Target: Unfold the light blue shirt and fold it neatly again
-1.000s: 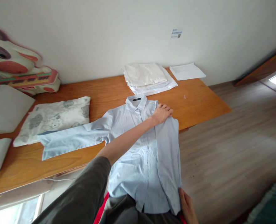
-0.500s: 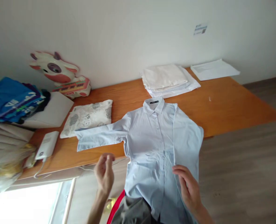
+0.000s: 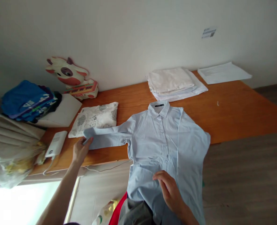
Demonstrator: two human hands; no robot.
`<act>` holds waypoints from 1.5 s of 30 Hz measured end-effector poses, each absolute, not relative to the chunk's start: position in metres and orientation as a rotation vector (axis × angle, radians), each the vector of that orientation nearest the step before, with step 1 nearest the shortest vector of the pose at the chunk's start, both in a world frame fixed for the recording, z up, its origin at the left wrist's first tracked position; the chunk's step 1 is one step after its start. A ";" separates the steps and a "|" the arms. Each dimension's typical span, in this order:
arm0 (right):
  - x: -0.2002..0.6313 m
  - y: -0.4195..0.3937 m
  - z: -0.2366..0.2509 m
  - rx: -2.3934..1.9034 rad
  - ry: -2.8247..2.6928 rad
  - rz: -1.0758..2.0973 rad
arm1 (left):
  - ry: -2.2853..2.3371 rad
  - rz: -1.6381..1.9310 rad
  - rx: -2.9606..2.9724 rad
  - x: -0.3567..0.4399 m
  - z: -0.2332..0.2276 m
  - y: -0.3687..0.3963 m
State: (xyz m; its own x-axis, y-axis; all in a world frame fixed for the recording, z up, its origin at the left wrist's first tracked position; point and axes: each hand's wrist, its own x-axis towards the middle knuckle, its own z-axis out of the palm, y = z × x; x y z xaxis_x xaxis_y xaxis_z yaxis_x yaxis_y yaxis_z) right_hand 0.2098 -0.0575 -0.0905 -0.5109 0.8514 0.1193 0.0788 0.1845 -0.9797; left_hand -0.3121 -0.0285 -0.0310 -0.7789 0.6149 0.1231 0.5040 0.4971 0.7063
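Light blue shirt (image 3: 161,140) is being laid face-up on the wooden table (image 3: 234,109), hem hanging over the front edge. Sleeve cuff (image 3: 89,137) is being gripped by the left hand (image 3: 81,151); the shirt's lower front is being pressed by the right hand (image 3: 168,190), fingers loosely spread, nothing grasped.

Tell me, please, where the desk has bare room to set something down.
Bare wood lies on the desk right of the blue shirt, below the paper sheets. A smaller patch sits between pillow and folded white cloths. The left end is crowded.
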 end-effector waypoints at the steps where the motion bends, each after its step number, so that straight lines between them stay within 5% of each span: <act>1: 0.211 -0.063 -0.092 -0.909 -1.733 1.417 | 2.480 1.377 0.872 -0.303 -0.025 -0.024; 4: 0.214 -0.076 -0.093 -1.000 -1.611 1.528 | 2.247 2.095 0.713 -0.260 0.000 -0.015; 6: 0.214 -0.079 -0.093 -1.062 -1.435 1.609 | 2.180 2.197 1.111 -0.215 0.017 -0.017; 9: 0.209 -0.071 -0.096 -1.053 -1.127 1.702 | 1.552 1.134 2.106 -0.129 0.033 -0.030; 11: 0.205 -0.060 -0.100 -1.028 -0.957 1.761 | 1.217 0.711 2.226 -0.073 0.033 -0.040; 15: 0.203 -0.039 -0.112 -1.049 -0.740 1.868 | 1.006 0.744 2.061 -0.008 0.001 -0.065; 22: 0.207 -0.042 -0.100 -1.270 -1.102 1.662 | 1.568 1.225 1.405 -0.031 -0.061 -0.095; 27: 0.218 -0.057 -0.063 -1.255 -1.361 1.315 | 1.738 1.120 1.122 -0.051 -0.052 -0.074; 35: 0.266 -0.049 0.001 -0.635 -1.529 1.909 | 1.825 1.156 1.109 -0.069 -0.038 -0.046; 38: 0.274 -0.047 0.000 -0.770 -1.820 2.208 | 1.667 1.356 0.834 -0.068 -0.035 -0.039; 45: 0.247 -0.041 -0.030 -1.050 -1.874 1.899 | 1.648 1.485 0.776 -0.052 -0.038 -0.044</act>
